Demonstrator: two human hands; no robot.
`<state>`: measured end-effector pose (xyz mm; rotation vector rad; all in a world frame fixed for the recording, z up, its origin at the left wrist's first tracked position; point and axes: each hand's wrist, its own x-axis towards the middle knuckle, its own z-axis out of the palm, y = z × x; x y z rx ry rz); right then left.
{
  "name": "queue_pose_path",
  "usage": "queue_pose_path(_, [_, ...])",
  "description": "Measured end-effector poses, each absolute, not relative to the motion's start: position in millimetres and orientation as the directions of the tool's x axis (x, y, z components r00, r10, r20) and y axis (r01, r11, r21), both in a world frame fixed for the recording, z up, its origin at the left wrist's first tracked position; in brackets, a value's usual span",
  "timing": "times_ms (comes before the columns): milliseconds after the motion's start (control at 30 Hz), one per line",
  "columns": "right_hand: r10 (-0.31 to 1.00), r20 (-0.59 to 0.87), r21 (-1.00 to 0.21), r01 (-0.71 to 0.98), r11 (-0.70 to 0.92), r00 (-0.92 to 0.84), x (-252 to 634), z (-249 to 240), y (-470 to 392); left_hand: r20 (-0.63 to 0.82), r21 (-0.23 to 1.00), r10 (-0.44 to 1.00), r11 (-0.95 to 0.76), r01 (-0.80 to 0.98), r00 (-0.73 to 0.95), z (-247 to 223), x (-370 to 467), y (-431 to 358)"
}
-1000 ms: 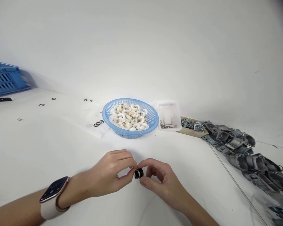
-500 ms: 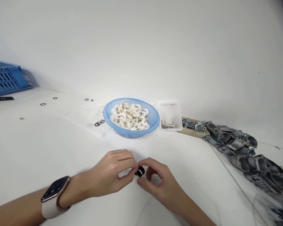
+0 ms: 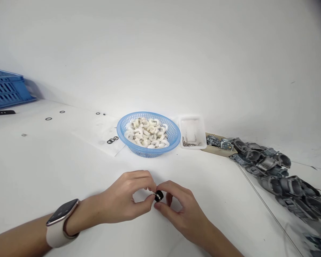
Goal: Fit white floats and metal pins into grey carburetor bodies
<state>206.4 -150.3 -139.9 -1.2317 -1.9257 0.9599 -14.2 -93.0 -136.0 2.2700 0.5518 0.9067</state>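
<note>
A small black round piece with a silver band [image 3: 158, 196] is between my two hands, above the white table [image 3: 117, 237]. My left hand [image 3: 132, 194] pinches its left edge between thumb and forefinger, where a thin silver end shows. My right hand [image 3: 182, 208] grips the piece from the right, thumb below and forefinger above. The fingertips partly cover it, and its exact kind cannot be made out.
Ahead stands a blue basket [image 3: 175, 142] of white curved pieces. Beside it are a white tray [image 3: 205, 142] with thin metal pins and a box [image 3: 222, 151] of metal parts. Grey metal castings [image 3: 270, 164] pile up at right. Black rings [image 3: 111, 141] and a blue crate [image 3: 9, 87] lie left.
The black piece has turned slightly, so its silver band shows from another side. My left thumb and forefinger have shifted a little at its edge. The right hand keeps its hold.
</note>
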Motion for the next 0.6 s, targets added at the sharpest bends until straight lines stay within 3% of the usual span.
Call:
queue_pose_path(267, [0.894,0.226,-0.8,0.449,0.397,-0.387,206.6,-141.8,-147.5,0.442,0.692,0.578,-0.706,0.149,0.686,-135.0,-14.0,-92.1])
queue_pose_path(600, [0.905,0.174,-0.798,0.484,0.36,-0.387,208.1,-139.1,-149.0,0.439,0.697,0.578,-0.702,0.144,0.688,-134.9,-14.3,-93.5])
